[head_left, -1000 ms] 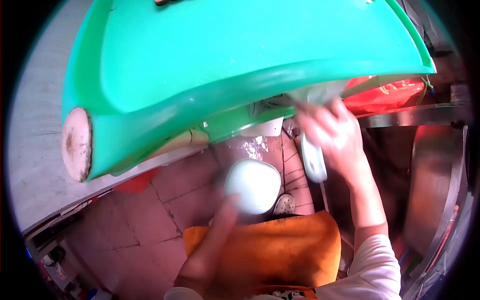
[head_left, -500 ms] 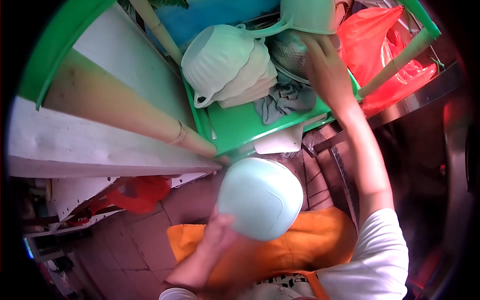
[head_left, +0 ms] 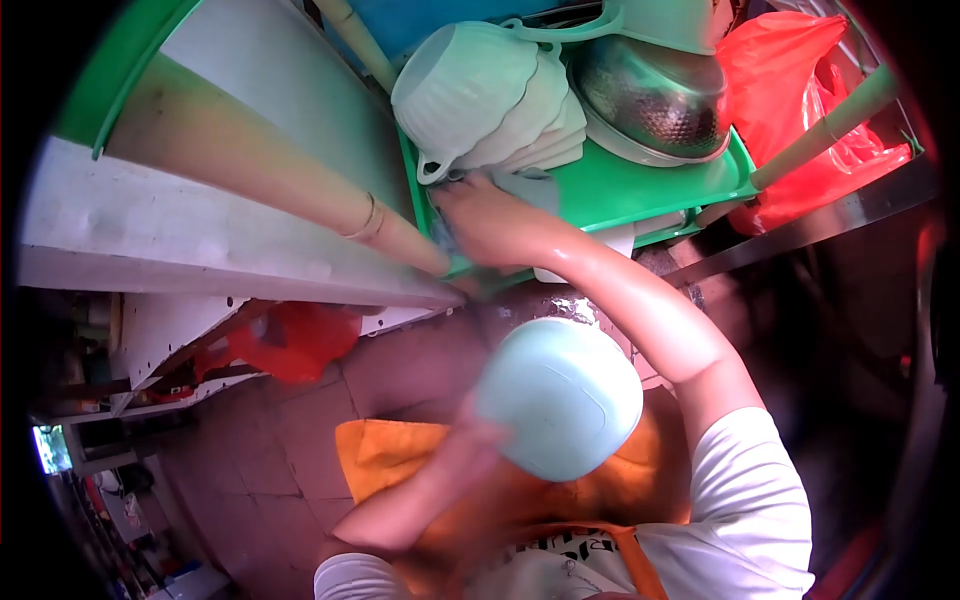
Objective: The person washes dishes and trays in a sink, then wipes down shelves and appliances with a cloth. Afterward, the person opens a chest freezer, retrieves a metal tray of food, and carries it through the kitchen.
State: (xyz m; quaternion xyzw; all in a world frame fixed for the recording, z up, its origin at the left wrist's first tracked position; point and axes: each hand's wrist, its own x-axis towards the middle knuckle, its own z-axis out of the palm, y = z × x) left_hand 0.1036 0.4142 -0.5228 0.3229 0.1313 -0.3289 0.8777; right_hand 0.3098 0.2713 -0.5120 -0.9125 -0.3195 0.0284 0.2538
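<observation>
Leftward across the green shelf (head_left: 650,195) the right hand (head_left: 490,220) has gone, from beside the basin (head_left: 660,100) to the front left corner, and the cloth (head_left: 525,185) has shifted with it; the bowl (head_left: 560,400) remains in the left hand (head_left: 480,430).

Farthest left, a thick bamboo post (head_left: 250,165) slants down to the shelf's front corner, in front of a white panel (head_left: 150,230). Below the panel hangs a red bag (head_left: 295,345), over the tiled floor (head_left: 300,440). Next comes the left hand, somewhat blurred, clasping the near left edge of the pale bowl, which is held in the air in front of the orange apron (head_left: 390,455). Above, white dishes (head_left: 470,95) lie stacked and tilted on the shelf. Just in front of them the right hand rests on the grey cloth, which shows on both sides of it; whether its fingers grip the cloth, I cannot tell. Farther right sits the metal basin, upside down, with a pale dipper (head_left: 665,22) above it. Beyond the basin is a large red sack (head_left: 780,120), partly behind a thinner post (head_left: 830,130).
</observation>
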